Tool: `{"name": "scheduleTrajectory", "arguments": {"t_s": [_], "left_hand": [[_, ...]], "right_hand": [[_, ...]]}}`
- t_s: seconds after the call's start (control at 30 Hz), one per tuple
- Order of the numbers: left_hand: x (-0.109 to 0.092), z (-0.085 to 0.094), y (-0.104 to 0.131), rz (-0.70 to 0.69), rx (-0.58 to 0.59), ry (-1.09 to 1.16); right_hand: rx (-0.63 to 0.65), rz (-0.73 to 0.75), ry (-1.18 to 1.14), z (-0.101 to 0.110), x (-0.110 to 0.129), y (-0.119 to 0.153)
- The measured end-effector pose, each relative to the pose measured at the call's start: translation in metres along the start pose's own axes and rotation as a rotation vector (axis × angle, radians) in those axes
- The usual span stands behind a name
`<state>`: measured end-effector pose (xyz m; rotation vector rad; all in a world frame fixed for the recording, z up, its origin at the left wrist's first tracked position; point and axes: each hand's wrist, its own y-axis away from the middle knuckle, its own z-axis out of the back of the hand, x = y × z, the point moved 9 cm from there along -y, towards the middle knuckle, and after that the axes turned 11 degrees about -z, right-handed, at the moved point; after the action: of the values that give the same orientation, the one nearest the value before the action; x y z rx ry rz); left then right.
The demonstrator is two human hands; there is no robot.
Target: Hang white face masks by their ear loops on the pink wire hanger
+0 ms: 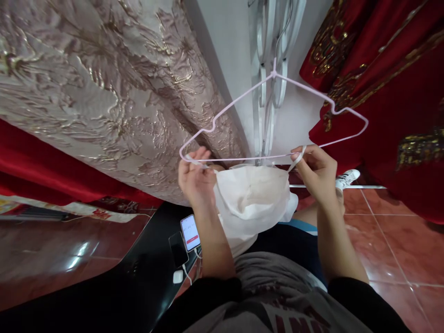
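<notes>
A pink hanger (243,159) hangs by its hook from a white metal rack. Below its bottom bar is a white garment (253,194) with thin straps, spread between my two hands. My left hand (198,178) is at the hanger's left end beside one strap, its fingers spread and partly blurred. My right hand (314,169) pinches the other strap near the bottom bar, right of centre.
Embossed pink fabric (121,88) fills the upper left, and red fabric with gold trim (391,101) hangs at the right. Two phones, one lit (190,232), and a white case (178,276) lie on a black surface (104,282). The floor (409,240) has red tiles.
</notes>
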<state>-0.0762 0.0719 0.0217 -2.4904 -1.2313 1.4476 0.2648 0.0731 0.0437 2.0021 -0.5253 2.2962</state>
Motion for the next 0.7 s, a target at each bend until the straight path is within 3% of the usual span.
{"name": "scheduleTrajectory", "arguments": {"t_s": [0.1,0.2,0.3,0.53,0.63,0.7], "left_hand": [[-0.018,0.028,-0.016,-0.195,-0.102,-0.087],[-0.029,0.03,-0.032,-0.257,-0.015,-0.226],[-0.036,0.011,-0.044,-0.214,0.143,-0.276],[-0.057,-0.067,-0.057,-0.263,0.641,-0.438],[-0.051,-0.083,-0.056,-0.265,0.805,-0.561],[-0.049,-0.087,-0.055,-0.292,0.835,-0.619]], "right_hand": [[0.03,-0.011,-0.047,0.002,0.0,-0.003],[0.072,-0.012,-0.045,0.0,0.0,-0.006],[0.132,-0.038,-0.02,-0.006,-0.003,-0.007],[0.172,-0.067,-0.018,-0.009,-0.009,-0.003],[0.129,-0.059,0.011,-0.003,-0.01,-0.004],[0.124,-0.062,0.024,-0.002,-0.01,-0.004]]}}
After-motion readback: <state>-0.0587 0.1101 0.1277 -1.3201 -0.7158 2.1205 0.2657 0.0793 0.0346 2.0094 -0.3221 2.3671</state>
